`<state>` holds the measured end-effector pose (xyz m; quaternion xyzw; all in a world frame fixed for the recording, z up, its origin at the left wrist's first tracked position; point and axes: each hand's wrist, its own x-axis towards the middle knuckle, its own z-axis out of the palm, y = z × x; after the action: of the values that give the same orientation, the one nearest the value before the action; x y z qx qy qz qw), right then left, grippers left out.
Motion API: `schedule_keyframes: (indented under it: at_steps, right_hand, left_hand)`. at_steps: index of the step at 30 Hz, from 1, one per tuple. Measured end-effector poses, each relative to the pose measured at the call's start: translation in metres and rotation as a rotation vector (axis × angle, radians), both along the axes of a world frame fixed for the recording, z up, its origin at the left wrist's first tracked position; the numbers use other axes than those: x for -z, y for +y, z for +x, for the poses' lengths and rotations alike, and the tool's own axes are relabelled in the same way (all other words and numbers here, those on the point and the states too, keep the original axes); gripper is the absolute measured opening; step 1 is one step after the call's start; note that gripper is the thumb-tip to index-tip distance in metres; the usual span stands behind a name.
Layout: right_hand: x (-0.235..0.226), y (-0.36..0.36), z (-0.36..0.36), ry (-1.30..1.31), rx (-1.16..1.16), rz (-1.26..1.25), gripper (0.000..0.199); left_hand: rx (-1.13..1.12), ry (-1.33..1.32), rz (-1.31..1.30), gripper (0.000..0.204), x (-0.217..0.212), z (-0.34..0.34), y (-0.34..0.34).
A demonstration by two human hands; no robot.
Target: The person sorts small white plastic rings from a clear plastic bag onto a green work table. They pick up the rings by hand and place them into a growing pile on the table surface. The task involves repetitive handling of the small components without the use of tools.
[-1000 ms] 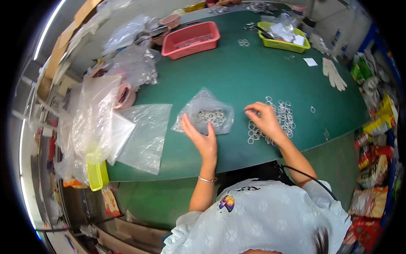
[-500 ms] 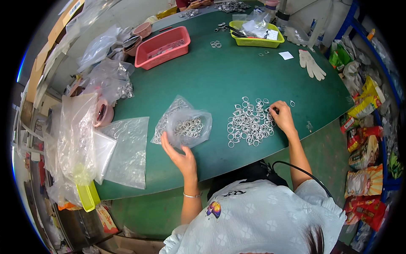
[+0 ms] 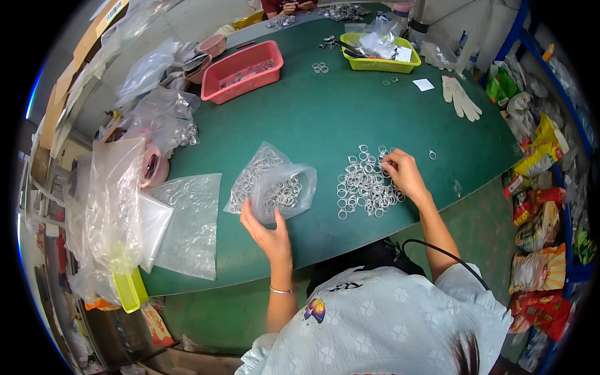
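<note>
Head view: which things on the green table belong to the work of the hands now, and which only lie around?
In use:
- left hand, holding open the clear bag with rings inside
- right hand, on the pile of metal rings

Lying about:
- red tray
- yellow-green tray
- white gloves
- flat empty bag
</note>
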<state>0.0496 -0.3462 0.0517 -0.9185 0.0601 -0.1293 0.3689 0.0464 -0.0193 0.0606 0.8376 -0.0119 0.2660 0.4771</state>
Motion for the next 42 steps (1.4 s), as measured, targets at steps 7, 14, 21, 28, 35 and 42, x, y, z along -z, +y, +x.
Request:
schedule_keyframes:
  at_steps: [7, 14, 21, 28, 35, 42]
  right_hand:
    - [-0.029, 0.131, 0.007, -0.473, -0.219, 0.251, 0.012]
    - [0.004, 0.120, 0.013, -0.273, -0.312, 0.197, 0.012]
    - [0.023, -0.005, 0.010, -0.202, 0.180, -0.468, 0.021]
    - [0.033, -0.023, 0.015, -0.247, 0.108, -0.363, 0.016]
    - [0.030, -0.007, 0.023, -0.205, 0.107, -0.338, 0.014]
    - [0.022, -0.002, 0.021, -0.219, 0.120, -0.365, 0.014]
  left_hand:
    - [-0.010, -0.096, 0.188, 0.069, -0.023, 0.022, -0.002]
    - [0.052, -0.061, 0.099, 0.072, -0.024, 0.016, 0.006]
    - [0.031, -0.207, -0.002, 0.069, -0.008, -0.015, -0.001]
    - [-0.068, -0.180, -0.047, 0.059, 0.028, -0.046, 0.027]
    - [-0.191, -0.006, -0.037, 0.053, 0.054, -0.065, 0.055]
    - [-0.233, 0.010, 0.109, 0.049, 0.057, -0.062, 0.056]
